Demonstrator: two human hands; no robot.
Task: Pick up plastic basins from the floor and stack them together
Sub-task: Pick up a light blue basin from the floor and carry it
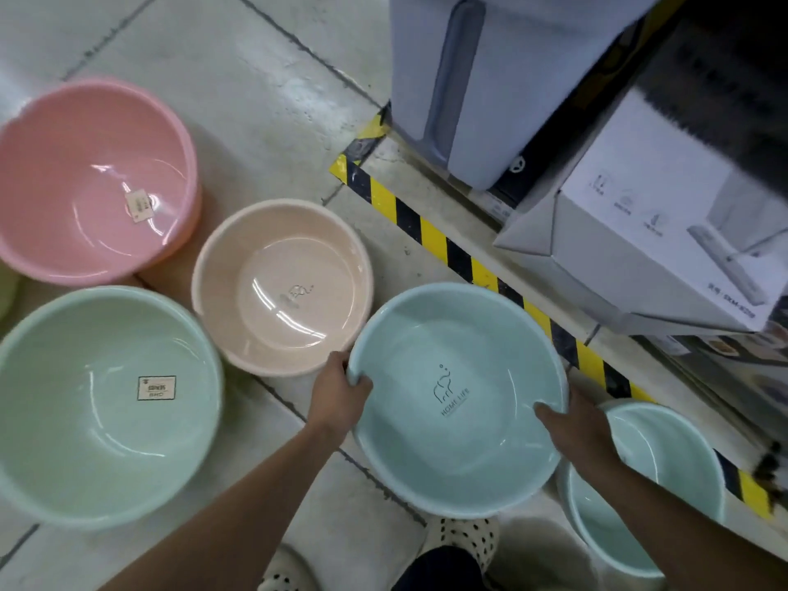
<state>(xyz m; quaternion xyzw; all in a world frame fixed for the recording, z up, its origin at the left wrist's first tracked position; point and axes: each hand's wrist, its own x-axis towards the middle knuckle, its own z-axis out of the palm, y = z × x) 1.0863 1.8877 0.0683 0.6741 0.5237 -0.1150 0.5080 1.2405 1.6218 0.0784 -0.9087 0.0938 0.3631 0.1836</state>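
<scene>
Both your hands grasp the light blue basin (458,398) by its rim: your left hand (339,388) clamps the left edge, your right hand (573,424) the near right edge, thumbs inside. You hold it tilted above the tiled floor (273,100). Just left sits the beige basin (281,287), with the green basin (106,405) and pink basin (91,181) farther left. A second blue basin (648,484) lies near right.
</scene>
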